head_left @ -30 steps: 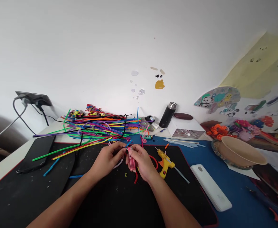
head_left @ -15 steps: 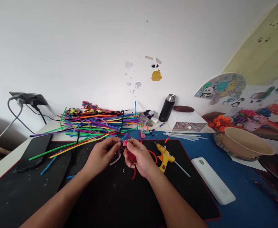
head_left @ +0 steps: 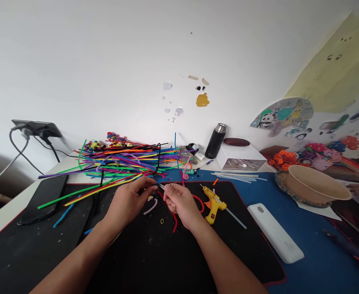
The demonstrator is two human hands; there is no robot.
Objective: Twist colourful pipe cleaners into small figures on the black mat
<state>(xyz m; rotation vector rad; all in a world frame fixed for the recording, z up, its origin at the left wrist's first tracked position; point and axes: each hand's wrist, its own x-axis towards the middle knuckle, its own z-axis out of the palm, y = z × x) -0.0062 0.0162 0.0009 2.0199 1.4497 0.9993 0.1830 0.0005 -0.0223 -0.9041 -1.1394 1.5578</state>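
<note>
Two hands: our left hand (head_left: pixel 133 200) and right hand (head_left: pixel 182 204) nearly met, with a narrow gap between them.
Left fingers: thumb and fingertips pinched a short blue stem (head_left: pixel 163 180), its end slanting up to the right, just off the mat.
Right fingers: they curled in on a thin pale piece (head_left: pixel 161 186) that jutted towards the blue stem; we could not tell what it was, nor whether the two touched.
Small bits: on the near side of the hands lay a curved lilac stem (head_left: pixel 150 207), a yellow-green ring (head_left: pixel 162 221) and a bent red stem (head_left: pixel 175 224).
Black mat (head_left: pixel 154 261): our widest room ran from the ring to the bottom of the view, flecked with pale specks.
Glue gun (head_left: pixel 214 207): yellow, it lay near our right hand, its clear stick (head_left: pixel 236 218) reaching towards the mat's right edge and narrowing the room there.
White slab (head_left: pixel 275 232): it rested just outside that red-trimmed edge, on the blue surface (head_left: pixel 260 190).
Stem pile (head_left: pixel 121 161): many colours crowded beyond the mat's far edge, some ends crossing over it.
Wall (head_left: pixel 121 73): white, it closed off the far side.
</note>
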